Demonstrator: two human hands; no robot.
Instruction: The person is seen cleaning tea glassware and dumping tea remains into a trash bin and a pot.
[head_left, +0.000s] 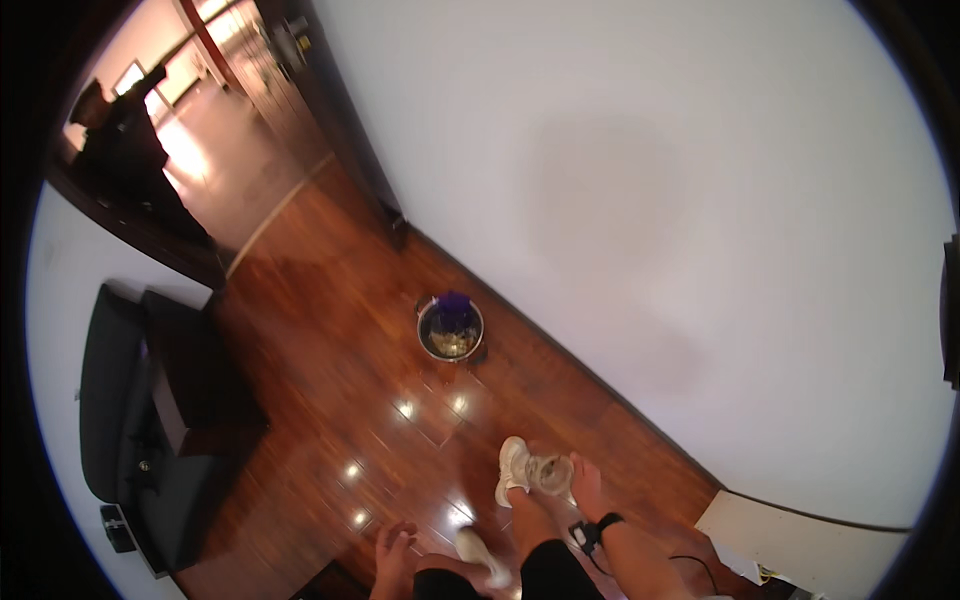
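Note:
My right hand (587, 480), with a black strap at the wrist, grips a see-through round container (551, 475), perhaps a glass, beside my light-coloured shoe (513, 469). Inside the container are dark marks too small to make out. My left hand (394, 541) hangs with its fingers loosely apart and nothing in it, left of my knee. Farther ahead on the wooden floor (337, 360) stands a round metal pot (422, 341) with side handles. A purple cloth (454, 301) lies over its far rim; the pale yellowish matter at its bottom is unclear.
A white wall (712, 187) runs along the right. To the left are a black sofa (109, 390) and a dark low table (199, 367). A person (124, 150) in dark clothes stands at the open doorway. A pale cabinet (795, 536) and a cable (697, 561) are at lower right.

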